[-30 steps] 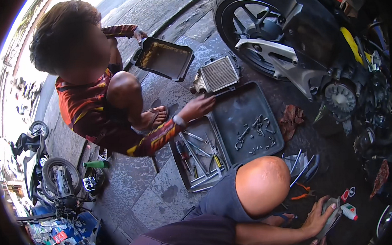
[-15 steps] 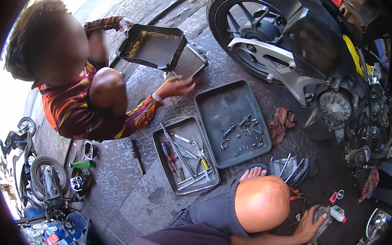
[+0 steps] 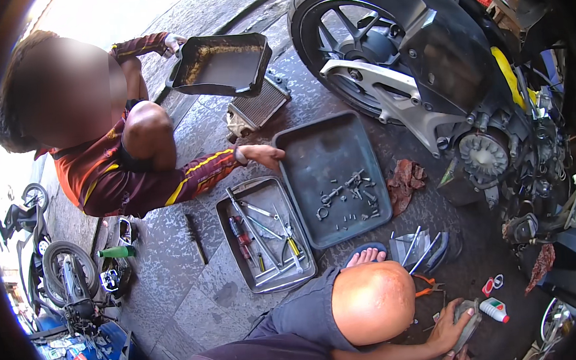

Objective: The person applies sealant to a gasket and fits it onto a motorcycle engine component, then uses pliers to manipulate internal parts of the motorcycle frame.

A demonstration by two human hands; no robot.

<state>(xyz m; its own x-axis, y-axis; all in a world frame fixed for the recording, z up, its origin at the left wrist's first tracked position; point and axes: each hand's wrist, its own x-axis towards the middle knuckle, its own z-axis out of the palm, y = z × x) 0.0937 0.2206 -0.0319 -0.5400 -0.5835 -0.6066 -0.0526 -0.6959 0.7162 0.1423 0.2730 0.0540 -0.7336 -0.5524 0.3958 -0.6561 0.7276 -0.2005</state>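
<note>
My left hand (image 3: pixel 445 329) reaches in at the lower right, past my bent knee (image 3: pixel 373 303). Its fingers curl over a grey, worn-looking flat piece (image 3: pixel 468 325) whose exact kind I cannot make out. Of my right hand (image 3: pixel 458 358), only some fingers show at the lower edge, beside that piece; the rest is hidden. A small white bottle with a red cap (image 3: pixel 494 310) lies just right of the piece. Orange-handled pliers (image 3: pixel 429 286) rest on the ground above my left hand.
A co-worker at left holds a black pan (image 3: pixel 222 68) above a radiator (image 3: pixel 260 106); their other hand (image 3: pixel 265 156) is at the rim of a dark tray (image 3: pixel 328 134) with bolts. A tool tray (image 3: pixel 222 210) adjoins it. A motorcycle wheel (image 3: pixel 358 40) and red rag (image 3: pixel 406 184) are further right.
The co-worker's lower hand has moved down from beside the radiator to the dark tray's rim. The whole view has shifted slightly. My left hand stays on the grey piece.
</note>
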